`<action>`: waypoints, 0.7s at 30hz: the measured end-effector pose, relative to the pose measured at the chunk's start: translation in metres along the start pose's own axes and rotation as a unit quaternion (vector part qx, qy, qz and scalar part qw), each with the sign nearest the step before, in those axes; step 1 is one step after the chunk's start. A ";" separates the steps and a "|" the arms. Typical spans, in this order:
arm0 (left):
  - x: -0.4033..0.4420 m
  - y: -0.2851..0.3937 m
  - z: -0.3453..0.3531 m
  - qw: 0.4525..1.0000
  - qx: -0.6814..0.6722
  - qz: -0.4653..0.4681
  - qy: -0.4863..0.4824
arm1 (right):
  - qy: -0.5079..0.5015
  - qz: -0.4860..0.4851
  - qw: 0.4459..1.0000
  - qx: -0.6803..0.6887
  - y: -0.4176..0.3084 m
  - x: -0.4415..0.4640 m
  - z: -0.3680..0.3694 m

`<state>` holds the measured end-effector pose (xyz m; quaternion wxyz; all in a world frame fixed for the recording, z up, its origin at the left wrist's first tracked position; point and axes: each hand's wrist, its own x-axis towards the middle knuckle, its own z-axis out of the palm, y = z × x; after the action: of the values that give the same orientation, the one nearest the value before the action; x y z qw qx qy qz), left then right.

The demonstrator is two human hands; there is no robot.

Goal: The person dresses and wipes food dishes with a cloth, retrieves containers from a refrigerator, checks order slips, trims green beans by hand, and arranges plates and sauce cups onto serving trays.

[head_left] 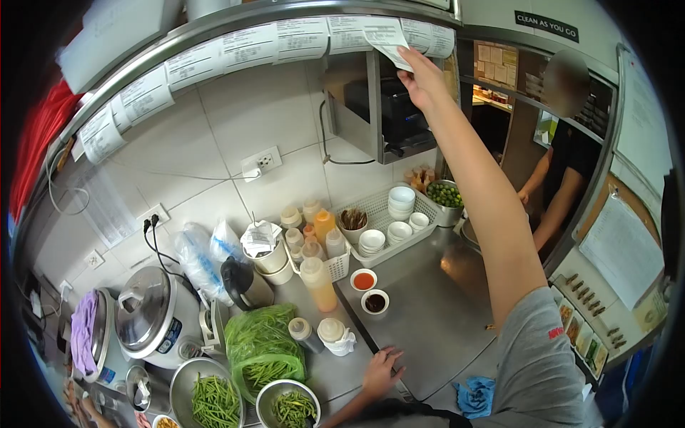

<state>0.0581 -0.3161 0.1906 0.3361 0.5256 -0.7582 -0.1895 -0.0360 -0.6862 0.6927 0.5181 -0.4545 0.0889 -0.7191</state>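
Note:
High up at the overhead rail, my right hand (422,80) pinches the lower edge of a printed order slip (387,37). Other order slips (250,48) hang in a row along the same rail. Down on the steel counter (435,314), my left hand (382,372) rests with its fingers spread, holding nothing. Beyond it sit two small white bowls, one of red sauce (364,279) and one of dark sauce (374,302). Left of that hand stands a white container (332,334) wrapped in tissue.
Metal bowls of green beans (215,401), a green plastic bag (265,335) and a rice cooker (148,314) crowd the left. Squeeze bottles (317,282) and a white basket (399,246) of bowls line the wall. A blue cloth (474,396) lies near my body. A co-worker (564,171) stands at right.

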 end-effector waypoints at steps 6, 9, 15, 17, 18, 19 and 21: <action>0.002 0.004 -0.003 1.000 -0.008 -0.001 -0.003 | 0.060 -0.080 0.993 -0.064 -0.006 0.012 0.021; 0.002 0.002 -0.001 1.000 -0.009 0.017 0.015 | 0.091 -0.101 0.977 -0.164 -0.004 -0.005 0.006; 0.003 0.010 -0.006 1.000 -0.014 0.011 0.009 | 0.065 -0.055 0.981 -0.174 0.000 -0.026 -0.013; 0.004 0.010 -0.007 1.000 -0.010 0.014 0.009 | 0.038 -0.121 0.959 -0.255 -0.003 -0.026 -0.012; 0.004 0.011 -0.007 1.000 -0.008 0.014 0.010 | 0.012 -0.165 0.941 -0.295 -0.001 -0.023 -0.012; 0.003 0.009 -0.005 1.000 -0.006 0.016 0.013 | -0.014 -0.208 0.919 -0.334 0.002 -0.022 -0.011; 0.001 0.003 0.001 1.000 -0.002 0.016 0.020 | -0.051 -0.261 0.871 -0.413 0.001 -0.045 -0.004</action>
<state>0.0552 -0.3157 0.1921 0.3551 0.5162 -0.7595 -0.1750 -0.0360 -0.6513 0.6645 0.0806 -0.6699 0.2291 -0.7016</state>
